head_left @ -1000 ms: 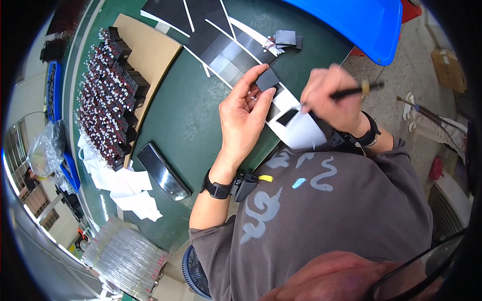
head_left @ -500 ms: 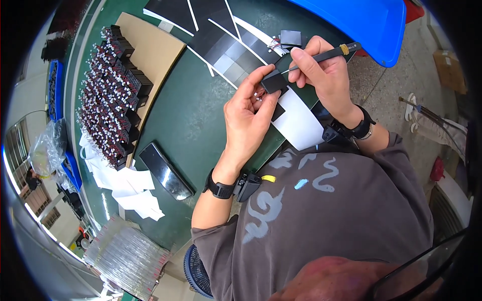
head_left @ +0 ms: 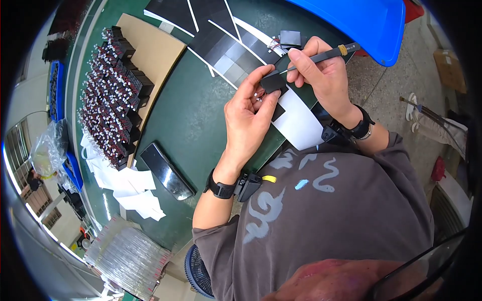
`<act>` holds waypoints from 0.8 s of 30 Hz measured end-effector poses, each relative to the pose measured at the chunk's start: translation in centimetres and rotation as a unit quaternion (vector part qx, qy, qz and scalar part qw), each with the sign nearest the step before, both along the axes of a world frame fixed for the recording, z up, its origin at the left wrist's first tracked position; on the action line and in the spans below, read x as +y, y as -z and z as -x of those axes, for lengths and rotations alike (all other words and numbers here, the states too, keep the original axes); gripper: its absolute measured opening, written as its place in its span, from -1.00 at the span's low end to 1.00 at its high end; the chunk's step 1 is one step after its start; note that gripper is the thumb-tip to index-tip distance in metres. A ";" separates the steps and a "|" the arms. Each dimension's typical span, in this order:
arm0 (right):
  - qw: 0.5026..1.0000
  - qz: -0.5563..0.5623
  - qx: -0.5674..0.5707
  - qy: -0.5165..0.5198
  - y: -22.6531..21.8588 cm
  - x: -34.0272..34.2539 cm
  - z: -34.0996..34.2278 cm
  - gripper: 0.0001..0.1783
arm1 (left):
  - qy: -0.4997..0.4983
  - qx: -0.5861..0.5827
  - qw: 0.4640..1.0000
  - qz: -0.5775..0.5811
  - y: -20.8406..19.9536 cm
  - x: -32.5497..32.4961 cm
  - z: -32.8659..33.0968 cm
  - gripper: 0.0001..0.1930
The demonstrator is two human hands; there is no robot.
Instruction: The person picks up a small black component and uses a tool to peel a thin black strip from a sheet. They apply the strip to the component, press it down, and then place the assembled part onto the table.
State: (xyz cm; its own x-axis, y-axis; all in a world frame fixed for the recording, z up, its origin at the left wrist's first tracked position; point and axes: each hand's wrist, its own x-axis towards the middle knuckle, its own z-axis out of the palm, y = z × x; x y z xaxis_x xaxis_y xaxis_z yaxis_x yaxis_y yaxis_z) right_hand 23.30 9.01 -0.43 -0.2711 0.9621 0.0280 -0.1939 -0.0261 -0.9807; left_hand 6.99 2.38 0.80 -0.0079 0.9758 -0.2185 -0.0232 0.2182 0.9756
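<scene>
Between the fingers and thumb of my left hand is a flat black rectangular block, with thin red and black wires ending in white connectors below it; it looks like a small battery pack. My right hand grips black tweezers with a tan band wound near the back end. Their slim tip meets the block's right edge; whether it touches cannot be made out. Just beyond my right fingers lies a similar wired block. Sheets of black square stickers spread behind my left hand, and a white backing sheet lies beneath my hands.
On the left, a cardboard tray carries several rows of wired black blocks. A phone and white paper scraps rest on the green table. A blue bin stands far right, a bundle of clear plastic lower left.
Both hands stay nearly in place. The tweezers have shifted very slightly at the block's edge; both remain held.
</scene>
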 end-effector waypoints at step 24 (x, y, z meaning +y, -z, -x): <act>1.000 -0.007 -0.024 -0.002 -0.5 0.2 -0.5 -0.77 | -0.005 -0.005 0.999 -0.050 0.5 0.3 -0.6 -0.49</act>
